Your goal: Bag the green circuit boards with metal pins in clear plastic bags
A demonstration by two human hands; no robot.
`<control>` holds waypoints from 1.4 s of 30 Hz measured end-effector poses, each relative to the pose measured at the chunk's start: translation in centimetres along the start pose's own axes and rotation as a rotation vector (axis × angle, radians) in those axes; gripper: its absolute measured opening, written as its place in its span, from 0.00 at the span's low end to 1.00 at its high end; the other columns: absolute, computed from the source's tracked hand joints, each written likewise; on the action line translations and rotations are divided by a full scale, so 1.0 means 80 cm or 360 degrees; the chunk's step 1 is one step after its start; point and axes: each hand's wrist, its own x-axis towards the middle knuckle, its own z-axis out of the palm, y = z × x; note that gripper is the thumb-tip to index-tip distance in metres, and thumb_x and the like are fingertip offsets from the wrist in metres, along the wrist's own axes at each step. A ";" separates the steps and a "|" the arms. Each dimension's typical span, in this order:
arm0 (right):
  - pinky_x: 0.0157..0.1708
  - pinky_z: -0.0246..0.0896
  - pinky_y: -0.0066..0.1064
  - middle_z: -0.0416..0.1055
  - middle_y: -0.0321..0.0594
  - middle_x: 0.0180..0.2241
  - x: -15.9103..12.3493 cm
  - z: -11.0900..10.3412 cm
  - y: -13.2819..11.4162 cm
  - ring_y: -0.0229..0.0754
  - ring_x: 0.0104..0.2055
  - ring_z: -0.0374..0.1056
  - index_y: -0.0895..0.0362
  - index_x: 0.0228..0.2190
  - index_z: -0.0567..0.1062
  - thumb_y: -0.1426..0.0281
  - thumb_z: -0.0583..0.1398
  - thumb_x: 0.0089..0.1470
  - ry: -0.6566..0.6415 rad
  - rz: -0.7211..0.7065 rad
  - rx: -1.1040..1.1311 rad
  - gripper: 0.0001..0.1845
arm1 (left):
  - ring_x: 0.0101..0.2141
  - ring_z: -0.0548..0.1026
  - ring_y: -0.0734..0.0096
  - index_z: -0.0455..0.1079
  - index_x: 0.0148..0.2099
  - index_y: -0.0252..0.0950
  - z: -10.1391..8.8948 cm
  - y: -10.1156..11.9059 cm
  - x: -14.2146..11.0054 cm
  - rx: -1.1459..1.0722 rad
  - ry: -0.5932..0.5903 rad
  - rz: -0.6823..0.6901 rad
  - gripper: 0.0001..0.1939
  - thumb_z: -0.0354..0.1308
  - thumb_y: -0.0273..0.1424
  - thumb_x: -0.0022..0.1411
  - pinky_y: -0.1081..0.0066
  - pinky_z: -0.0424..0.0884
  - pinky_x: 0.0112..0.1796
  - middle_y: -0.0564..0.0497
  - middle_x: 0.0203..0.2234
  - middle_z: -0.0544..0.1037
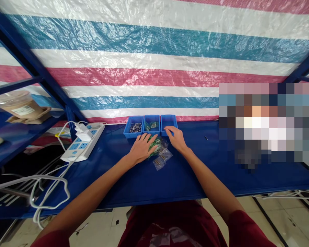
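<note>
My left hand lies with spread fingers on a pile of green-tinted plastic bags, covering part of it. My right hand is at the front edge of the right blue bin, fingers loosely bent with no object visible in them. Small clear bags holding a few brass-coloured pins or screws lie just in front of the pile. The middle blue bin contains greenish bags. In the left blue bin are many small metal pieces, too small to name exactly.
A white power strip with a plugged-in adapter and loose cables sits left on the blue table. One small dark pin lies to the right. A lidded cup stands on the left shelf. The far right is pixelated. Striped sheeting hangs behind.
</note>
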 end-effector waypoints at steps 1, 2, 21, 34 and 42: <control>0.49 0.63 0.35 0.77 0.44 0.41 0.000 0.000 0.000 0.44 0.45 0.72 0.57 0.34 0.77 0.67 0.52 0.59 -0.0007 0.0000 -0.0002 0.14 | 0.53 0.64 0.52 0.52 0.67 0.38 0.001 0.005 0.000 0.0025 0.0024 -0.0042 0.29 0.35 0.44 0.70 0.57 0.59 0.51 0.40 0.53 0.69; 0.49 0.63 0.35 0.77 0.44 0.41 0.000 0.000 0.000 0.44 0.45 0.72 0.57 0.34 0.77 0.67 0.52 0.59 -0.0011 0.0002 -0.0003 0.14 | 0.52 0.65 0.51 0.51 0.68 0.39 0.002 0.011 0.000 0.0050 0.0046 -0.0088 0.29 0.36 0.44 0.70 0.56 0.60 0.49 0.39 0.51 0.70; 0.54 0.58 0.35 0.73 0.46 0.47 0.002 -0.021 -0.031 0.45 0.52 0.67 0.58 0.40 0.76 0.70 0.53 0.59 -0.0356 0.0039 -0.0348 0.13 | 0.64 0.49 0.51 0.44 0.69 0.45 -0.018 -0.017 -0.019 -0.0186 -0.0192 0.0255 0.33 0.36 0.52 0.67 0.52 0.47 0.60 0.46 0.66 0.51; 0.31 0.61 0.34 0.74 0.54 0.39 -0.085 -0.027 -0.100 0.54 0.37 0.73 0.60 0.54 0.64 0.44 0.61 0.46 -0.1317 0.0214 -0.1168 0.43 | 0.66 0.37 0.49 0.34 0.70 0.47 0.000 -0.022 -0.050 -0.0233 -0.0366 0.0329 0.36 0.36 0.53 0.66 0.52 0.39 0.62 0.52 0.68 0.36; 0.31 0.59 0.32 0.74 0.48 0.39 -0.080 -0.020 -0.064 0.50 0.38 0.73 0.55 0.47 0.67 0.55 0.62 0.53 -0.1119 0.0119 -0.1050 0.25 | 0.65 0.47 0.54 0.36 0.70 0.47 -0.007 -0.031 -0.058 -0.0244 -0.0325 0.0248 0.35 0.38 0.53 0.66 0.57 0.52 0.60 0.47 0.68 0.42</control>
